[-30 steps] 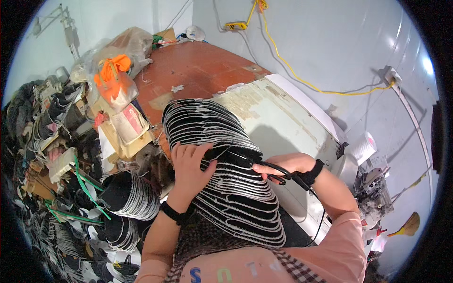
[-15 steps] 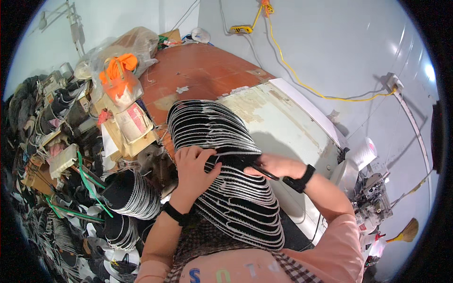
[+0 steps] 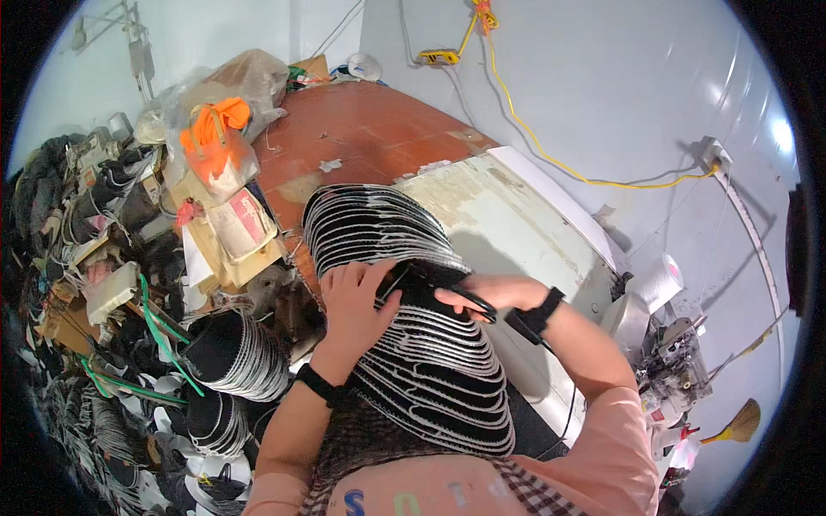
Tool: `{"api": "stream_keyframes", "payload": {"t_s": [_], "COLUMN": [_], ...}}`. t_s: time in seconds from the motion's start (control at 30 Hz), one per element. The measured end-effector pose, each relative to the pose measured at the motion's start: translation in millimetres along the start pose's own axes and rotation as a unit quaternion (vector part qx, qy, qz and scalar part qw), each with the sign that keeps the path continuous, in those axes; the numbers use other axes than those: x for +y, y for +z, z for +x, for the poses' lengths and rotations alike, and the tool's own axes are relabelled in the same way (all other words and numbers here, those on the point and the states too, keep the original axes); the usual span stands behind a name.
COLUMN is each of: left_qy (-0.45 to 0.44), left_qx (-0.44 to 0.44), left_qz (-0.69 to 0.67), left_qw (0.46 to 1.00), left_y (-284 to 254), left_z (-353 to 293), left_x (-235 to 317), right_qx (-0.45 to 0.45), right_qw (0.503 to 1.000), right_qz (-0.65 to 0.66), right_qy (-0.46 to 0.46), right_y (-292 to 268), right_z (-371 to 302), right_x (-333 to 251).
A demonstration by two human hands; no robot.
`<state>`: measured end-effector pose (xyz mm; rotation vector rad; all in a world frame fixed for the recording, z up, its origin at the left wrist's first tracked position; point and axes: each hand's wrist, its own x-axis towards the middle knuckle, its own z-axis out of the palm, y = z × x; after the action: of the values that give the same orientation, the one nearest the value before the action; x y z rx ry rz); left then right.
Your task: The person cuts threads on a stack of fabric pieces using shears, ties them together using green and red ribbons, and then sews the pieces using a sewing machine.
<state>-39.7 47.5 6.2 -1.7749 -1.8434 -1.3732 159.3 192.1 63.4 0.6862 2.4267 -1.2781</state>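
Note:
A long, fanned row of black fabric pieces with white edging lies before me, overlapping one another. My left hand is closed on the left edge of one black piece, thumb toward the middle of the row. From the right, my right hand grips black-handled scissors. Their dark blades point left, over the black fabric between my hands; against it I cannot tell how far they are spread. Both wrists wear black bands.
The row rests on a worn red-and-white table. Bundles of similar pieces and clutter fill the left. An orange bag sits at the table's far left. A machine and white thread cone stand at right.
My right hand and the scissors have shifted slightly left and up, and the scissors have turned, showing more of the handle. My left hand stays at the same piece's edge.

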Motion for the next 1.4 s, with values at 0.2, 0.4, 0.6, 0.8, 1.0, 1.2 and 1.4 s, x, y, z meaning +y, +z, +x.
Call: {"api": "stream_keyframes", "payload": {"t_s": [0.2,0.4,0.6,0.8,1.0,1.2,1.4], "left_qy": [0.023,0.026,0.042,-0.005,0.026,0.060,0.051], "left_qx": [-0.015,0.020,0.036,0.047,0.021,0.023,0.054], "left_qz": [0.040,0.051,0.061,0.012,0.004,-0.011,-0.028], "left_qw": [0.999,0.998,0.997,0.999,0.999,0.998,0.997], "left_y": [-0.8,5.5,8.8,4.8,5.7,5.2,1.6], "left_z": [0.7,2.7,6.8,2.0,-1.4,-1.6,-3.5], "left_x": [-3.2,-7.9,-8.4,-9.7,-15.4,-16.7,-17.1], "right_qx": [0.090,0.096,-0.038,0.069,0.084,0.075,0.048], "right_qw": [0.977,0.989,0.992,0.991,0.993,0.986,0.998], "right_qz": [-0.184,-0.116,0.044,-0.054,-0.060,-0.076,0.003], "right_qy": [0.055,-0.011,0.112,0.104,0.054,0.130,0.029], "right_y": [10.5,-5.1,-4.0,9.5,2.4,-0.1,0.5], "right_z": [-21.4,-92.6,-53.8,0.2,-66.4,-90.0,-86.6], "right_x": [-15.1,-14.9,-4.0,-1.9,-18.3,-20.5,-12.8]}}
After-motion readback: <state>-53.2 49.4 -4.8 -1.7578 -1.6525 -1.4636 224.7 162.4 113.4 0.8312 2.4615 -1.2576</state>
